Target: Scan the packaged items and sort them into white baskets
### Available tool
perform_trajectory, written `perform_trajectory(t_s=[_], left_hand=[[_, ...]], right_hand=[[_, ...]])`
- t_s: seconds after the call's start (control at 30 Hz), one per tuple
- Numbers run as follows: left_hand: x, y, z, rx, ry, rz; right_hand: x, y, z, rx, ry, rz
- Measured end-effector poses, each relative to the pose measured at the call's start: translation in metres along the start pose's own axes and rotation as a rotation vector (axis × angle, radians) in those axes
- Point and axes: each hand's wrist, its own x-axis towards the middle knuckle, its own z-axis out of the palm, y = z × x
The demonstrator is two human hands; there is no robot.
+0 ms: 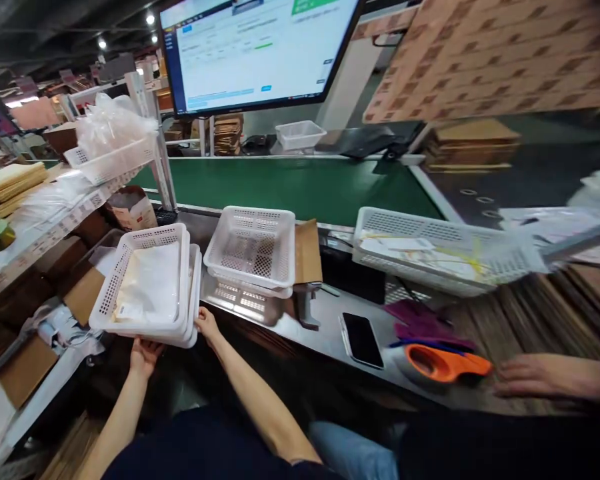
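Note:
My left hand (pixel 144 355) grips the near edge of a stack of white perforated baskets (pixel 111 293) from below. My right hand (pixel 207 323) holds the same stack at its near right corner. The stack sits low at the left, off the steel worktop's edge. In the top basket lies a flat white plastic bag (pixel 150 280) with a label at its near left corner.
Further white baskets (pixel 253 247) are stacked on the steel worktop (pixel 325 333), with a long basket (pixel 430 250) to the right. A phone (pixel 363 340), orange tape dispenser (pixel 445 363), purple gloves (pixel 415 320) and another person's hand (pixel 530 377) lie right. Behind run a green conveyor (pixel 305 187) and a monitor (pixel 260 47).

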Motion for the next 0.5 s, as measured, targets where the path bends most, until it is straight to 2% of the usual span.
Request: perform_trajectory(t_s=[0.1, 0.2, 0.27, 0.4, 0.5], left_hand=[[0.026, -0.002, 0.037, 0.107, 0.057, -0.002], [0.051, 0.001, 0.077, 0.171, 0.071, 0.012], [0.066, 0.008, 0.104, 0.185, 0.078, 0.020], [0.092, 0.024, 0.157, 0.206, 0.070, 0.044], [0.108, 0.029, 0.196, 0.219, 0.056, 0.063]], right_hand=[[0.012, 0.007, -0.012, 0.008, 0.108, 0.061], [0.014, 0.007, -0.051, -0.038, 0.253, 0.095], [0.007, -0.001, -0.096, -0.122, 0.385, 0.094], [-0.012, -0.031, -0.206, -0.395, 0.745, 0.099], [-0.008, -0.053, -0.272, -0.653, 0.966, 0.138]])
